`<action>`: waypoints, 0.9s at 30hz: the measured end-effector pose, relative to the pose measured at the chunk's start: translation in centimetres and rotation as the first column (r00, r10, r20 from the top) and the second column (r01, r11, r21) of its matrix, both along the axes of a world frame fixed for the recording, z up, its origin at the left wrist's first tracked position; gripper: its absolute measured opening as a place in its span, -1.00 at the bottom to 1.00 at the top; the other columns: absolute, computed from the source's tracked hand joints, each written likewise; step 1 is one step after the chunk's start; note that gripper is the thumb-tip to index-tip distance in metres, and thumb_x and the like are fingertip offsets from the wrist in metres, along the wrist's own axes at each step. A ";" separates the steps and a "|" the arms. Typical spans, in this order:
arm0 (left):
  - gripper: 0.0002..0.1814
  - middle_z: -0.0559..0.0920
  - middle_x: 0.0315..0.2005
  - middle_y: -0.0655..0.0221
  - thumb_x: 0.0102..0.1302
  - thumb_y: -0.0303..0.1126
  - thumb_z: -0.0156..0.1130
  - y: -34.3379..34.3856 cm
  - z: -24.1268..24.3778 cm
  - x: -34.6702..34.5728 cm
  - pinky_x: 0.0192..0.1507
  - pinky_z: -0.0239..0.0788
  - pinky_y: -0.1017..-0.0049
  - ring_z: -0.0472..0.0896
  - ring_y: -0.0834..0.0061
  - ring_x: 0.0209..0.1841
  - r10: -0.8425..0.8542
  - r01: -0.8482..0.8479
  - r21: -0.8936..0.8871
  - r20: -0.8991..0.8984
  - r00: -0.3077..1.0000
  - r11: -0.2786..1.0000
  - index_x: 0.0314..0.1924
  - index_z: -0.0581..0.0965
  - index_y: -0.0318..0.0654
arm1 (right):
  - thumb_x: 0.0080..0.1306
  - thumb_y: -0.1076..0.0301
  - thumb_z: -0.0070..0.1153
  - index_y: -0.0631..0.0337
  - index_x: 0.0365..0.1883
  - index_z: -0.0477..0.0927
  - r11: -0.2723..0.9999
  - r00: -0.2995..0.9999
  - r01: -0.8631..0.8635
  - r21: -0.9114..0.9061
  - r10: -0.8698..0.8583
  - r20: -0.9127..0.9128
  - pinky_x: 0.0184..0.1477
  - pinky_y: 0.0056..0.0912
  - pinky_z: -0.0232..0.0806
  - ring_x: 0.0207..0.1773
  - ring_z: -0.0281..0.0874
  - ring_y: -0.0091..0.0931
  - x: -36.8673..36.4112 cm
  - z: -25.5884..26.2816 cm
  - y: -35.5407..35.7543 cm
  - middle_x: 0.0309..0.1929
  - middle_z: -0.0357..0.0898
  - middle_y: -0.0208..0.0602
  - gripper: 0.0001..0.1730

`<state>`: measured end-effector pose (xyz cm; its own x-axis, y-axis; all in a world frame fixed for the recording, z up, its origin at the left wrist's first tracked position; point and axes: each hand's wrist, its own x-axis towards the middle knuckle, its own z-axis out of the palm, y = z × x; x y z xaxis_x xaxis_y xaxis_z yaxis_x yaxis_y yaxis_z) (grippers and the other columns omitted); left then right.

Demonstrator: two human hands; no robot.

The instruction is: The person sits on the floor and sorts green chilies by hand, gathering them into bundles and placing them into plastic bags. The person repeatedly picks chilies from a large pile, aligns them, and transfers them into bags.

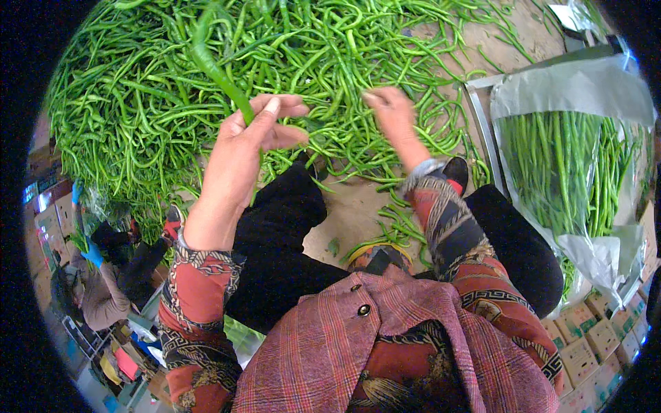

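Note:
In my left hand [240,137] is one long, curved green chili pepper [214,67], gripped in the crook between thumb and palm. The pepper points up and away from me, and the other fingers of that hand stretch out loosely. My right hand [393,116] hovers at the near side of a large heap of long green peppers [150,98]. Its fingers are bunched and blurred by motion, so whether a pepper is between them cannot be told. A few loose peppers [400,224] lie on the floor between my legs.
To my right, a metal frame [485,134] holds a clear plastic bag [568,88] with peppers [552,170] lined up lengthwise. Cardboard boxes [578,356] stand at lower right. At left sits another person wearing blue gloves [93,253], near more peppers.

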<state>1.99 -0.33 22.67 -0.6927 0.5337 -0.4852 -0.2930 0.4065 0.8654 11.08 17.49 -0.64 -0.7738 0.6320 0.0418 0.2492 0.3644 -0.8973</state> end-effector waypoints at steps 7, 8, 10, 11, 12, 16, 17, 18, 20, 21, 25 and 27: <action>-0.71 0.56 -0.53 0.56 0.46 -0.22 0.02 0.4 -0.3 -0.1 -0.48 0.14 0.69 0.31 0.79 -0.56 -0.248 0.221 -0.176 -0.148 0.957 0.959 -0.13 0.62 -0.24 | 0.07 0.13 0.17 0.19 -0.19 0.68 0.963 0.537 -0.249 0.101 0.051 0.842 -0.01 -0.03 0.45 -0.09 0.62 -0.08 9.7 -13.7 3.9 -0.18 0.65 0.00 -0.60; -0.70 0.60 -0.47 0.49 0.44 -0.24 0.05 0.4 0.0 -0.2 -0.25 0.34 0.58 0.50 0.65 -0.38 -0.243 0.223 -0.253 -0.052 0.969 0.941 -0.10 0.62 -0.30 | 0.08 0.14 0.17 0.19 -0.19 0.68 0.970 0.541 -0.233 0.063 0.076 0.837 -0.03 -0.05 0.46 -0.10 0.62 -0.09 9.3 -12.5 4.0 -0.19 0.66 -0.02 -0.61; -0.67 0.63 -0.40 0.40 0.44 -0.23 0.05 -0.1 -1.1 -0.1 -0.13 0.36 0.50 0.55 0.55 -0.27 -0.287 0.258 -0.149 -0.227 0.930 0.955 -0.07 0.60 -0.35 | 0.09 0.16 0.14 0.15 -0.18 0.68 0.937 0.636 -0.315 0.153 0.088 0.767 -0.06 -0.06 0.47 -0.12 0.63 -0.12 7.0 -7.9 5.2 -0.21 0.66 -0.06 -0.63; -0.66 0.65 -0.37 0.35 0.43 -0.23 0.06 -0.2 -1.6 0.0 -0.07 0.38 0.46 0.58 0.50 -0.21 -0.301 0.284 -0.100 -0.310 0.902 0.954 -0.06 0.60 -0.37 | 0.10 0.17 0.13 0.13 -0.17 0.68 0.916 0.675 -0.348 0.199 0.098 0.731 -0.07 -0.07 0.47 -0.13 0.63 -0.13 6.1 -4.7 6.0 -0.21 0.67 -0.08 -0.64; -0.64 0.64 -0.16 0.15 0.40 -0.26 0.08 -0.5 -1.6 0.2 0.06 0.36 0.38 0.58 0.32 -0.04 -0.344 0.304 -0.161 -0.418 0.841 0.939 0.02 0.55 -0.41 | 0.11 0.18 0.12 0.10 -0.17 0.68 0.897 0.693 -0.378 0.229 0.110 0.712 -0.08 -0.06 0.47 -0.13 0.63 -0.14 4.9 0.7 5.7 -0.22 0.66 -0.10 -0.65; -0.51 0.44 0.17 -0.02 0.35 -0.27 0.11 0.4 -2.4 1.3 0.34 0.12 0.27 0.32 0.01 0.29 -0.506 0.467 -0.292 -0.739 0.444 0.835 0.21 0.40 -0.39 | 0.14 0.23 0.14 0.09 -0.17 0.68 0.827 0.825 -0.487 0.281 0.331 0.457 -0.08 -0.13 0.45 -0.15 0.62 -0.19 3.0 15.5 2.4 -0.26 0.66 -0.11 -0.70; -0.54 0.55 0.01 -0.04 0.35 -0.23 0.11 0.0 -2.8 1.8 0.21 0.27 0.21 0.47 -0.02 0.12 -0.436 0.422 -0.312 -0.867 0.240 0.851 0.14 0.43 -0.38 | 0.15 0.26 0.17 0.15 -0.16 0.67 0.809 0.849 -0.522 0.272 0.460 0.261 -0.06 -0.21 0.43 -0.15 0.63 -0.25 2.5 16.2 1.2 -0.26 0.66 -0.11 -0.70; -0.58 0.58 -0.10 -0.05 0.35 -0.21 0.11 0.2 -2.0 1.8 0.10 0.34 0.18 0.53 -0.03 0.01 -0.577 0.450 -0.389 -0.694 0.431 0.804 0.08 0.45 -0.37 | 0.16 0.27 0.19 0.17 -0.17 0.67 0.806 0.823 -0.566 0.175 0.543 0.164 -0.07 -0.26 0.42 -0.19 0.62 -0.30 1.9 16.1 1.0 -0.28 0.66 -0.16 -0.71; -0.63 0.62 -0.26 -0.06 0.35 -0.20 0.11 -0.2 -1.5 1.1 -0.07 0.40 0.13 0.58 -0.06 -0.16 -0.635 0.423 -0.482 -0.477 0.608 0.767 -0.02 0.47 -0.36 | 0.17 0.27 0.21 0.21 -0.20 0.67 0.743 0.742 -0.670 -0.010 0.668 -0.061 -0.08 -0.36 0.40 -0.25 0.60 -0.42 0.1 15.7 1.1 -0.33 0.66 -0.26 -0.73; -0.65 0.62 -0.31 -0.05 0.35 -0.19 0.11 -1.1 -1.4 0.5 -0.14 0.41 0.12 0.58 -0.08 -0.21 -0.606 0.347 -0.519 -0.492 0.625 0.781 -0.06 0.48 -0.35 | 0.21 0.29 0.23 0.22 -0.24 0.68 0.819 0.852 -0.523 -0.238 0.489 -0.189 -0.09 -0.48 0.35 -0.31 0.51 -0.56 -1.1 13.0 1.8 -0.37 0.63 -0.40 -0.78; -0.67 0.64 -0.45 0.12 0.36 -0.20 0.17 -3.2 -1.0 -1.7 -0.30 0.40 0.26 0.62 0.21 -0.38 -0.226 0.048 -0.296 -0.605 0.763 0.954 -0.12 0.51 -0.38 | 0.24 0.05 0.22 0.32 -0.27 0.67 0.915 0.992 0.082 -0.395 -0.037 0.119 -0.20 -0.35 0.41 -0.33 0.60 -0.41 -7.9 -0.7 4.6 -0.42 0.66 -0.26 -0.58; -0.67 0.48 -0.62 0.47 0.32 -0.17 0.27 -3.6 -0.2 -2.6 -0.45 0.25 0.48 0.35 0.62 -0.54 -0.075 -0.090 -0.255 -0.571 0.818 0.963 -0.30 0.53 -0.36 | 0.16 -0.21 0.21 0.42 -0.25 0.63 0.999 0.969 -0.003 0.046 -0.008 0.245 -0.15 -0.17 0.44 -0.27 0.63 -0.11 -10.3 -6.5 3.7 -0.40 0.66 -0.01 -0.30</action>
<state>-0.58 -3.88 22.47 -0.8904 0.4392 -0.1197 0.2156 0.6385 0.7388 0.79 21.23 -7.13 -0.7623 0.6359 -0.1204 0.4605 0.4022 -0.7913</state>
